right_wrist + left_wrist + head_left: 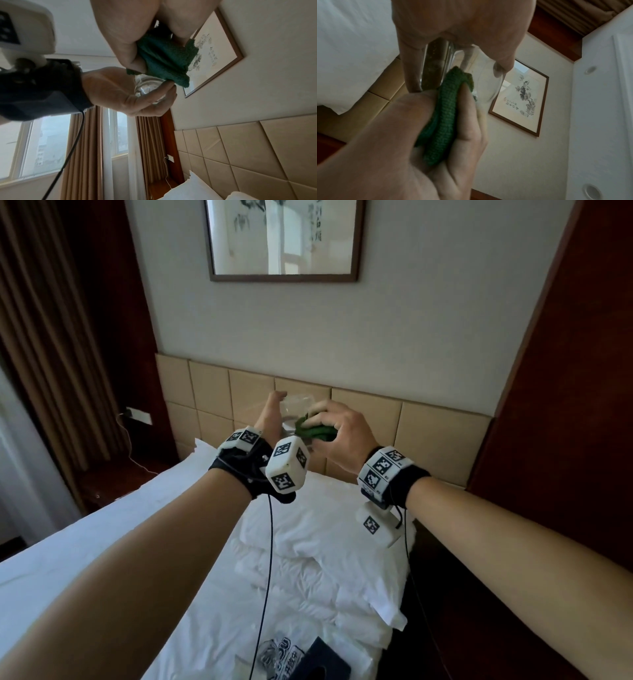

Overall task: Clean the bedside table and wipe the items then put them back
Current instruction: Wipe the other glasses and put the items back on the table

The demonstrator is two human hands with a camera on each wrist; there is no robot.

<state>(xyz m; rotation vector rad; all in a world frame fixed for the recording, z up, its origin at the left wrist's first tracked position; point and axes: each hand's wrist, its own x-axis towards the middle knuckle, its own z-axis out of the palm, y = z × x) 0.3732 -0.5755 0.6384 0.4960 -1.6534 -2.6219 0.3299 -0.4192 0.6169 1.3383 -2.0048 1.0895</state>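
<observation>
Mid-task, above the bed (102, 525): the left hand (270, 419) curls round a clear drinking glass (294, 409) while the right hand (342, 433) pinches a folded green cloth (315, 433) against it. Wiping looks underway; returning items seems left.

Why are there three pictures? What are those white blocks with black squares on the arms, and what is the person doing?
There is no machine here, just a person's two hands. The big picture comes from a camera on the person's head, looking down over a bed with white pillows. The other two come from cameras strapped to the wrists, so they look tilted. The white blocks are part of that wrist gear. The left hand holds a clear glass. The right hand holds a green cloth against the glass to wipe it. On the bed lie a dark box and some printed plastic.
</observation>
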